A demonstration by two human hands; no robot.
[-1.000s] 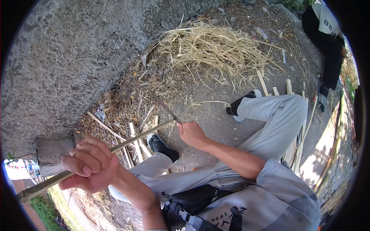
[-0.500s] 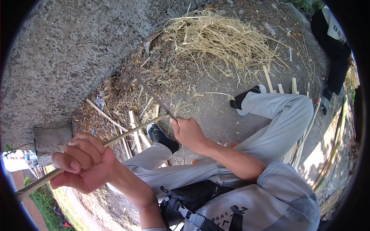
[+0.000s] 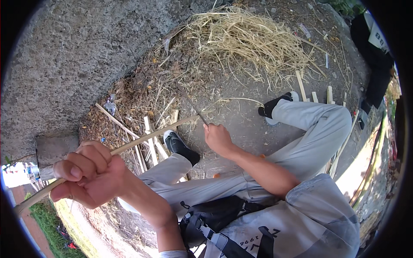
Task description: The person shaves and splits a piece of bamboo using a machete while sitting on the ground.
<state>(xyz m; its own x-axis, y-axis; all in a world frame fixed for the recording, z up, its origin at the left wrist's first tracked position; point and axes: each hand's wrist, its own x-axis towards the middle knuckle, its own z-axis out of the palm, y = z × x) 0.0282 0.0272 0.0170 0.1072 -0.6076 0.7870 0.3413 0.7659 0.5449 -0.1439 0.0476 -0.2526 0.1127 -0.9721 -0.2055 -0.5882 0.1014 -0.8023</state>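
Observation:
My left hand (image 3: 92, 174) is closed around a long, thin bamboo strip (image 3: 146, 136), which slants from the lower left rim up toward the middle. In my right hand (image 3: 218, 139) is a knife (image 3: 192, 103) with a long, narrow dark blade, pointing up and to the left. The blade crosses the strip close to its far end; whether it is cutting in cannot be made out. The knife's handle is hidden inside my fist.
Beyond my feet lies a heap of pale shavings (image 3: 254, 41). Split bamboo pieces (image 3: 150, 144) rest by my left shoe, and more slats (image 3: 329, 94) near my right knee. A rough stone wall (image 3: 86, 56) rises at left. Another person's dark-clad leg (image 3: 376, 81) shows at far right.
My right hand has moved slightly right and up with the knife, nearer the strip's far end. My left hand has shifted a little up and left with the strip.

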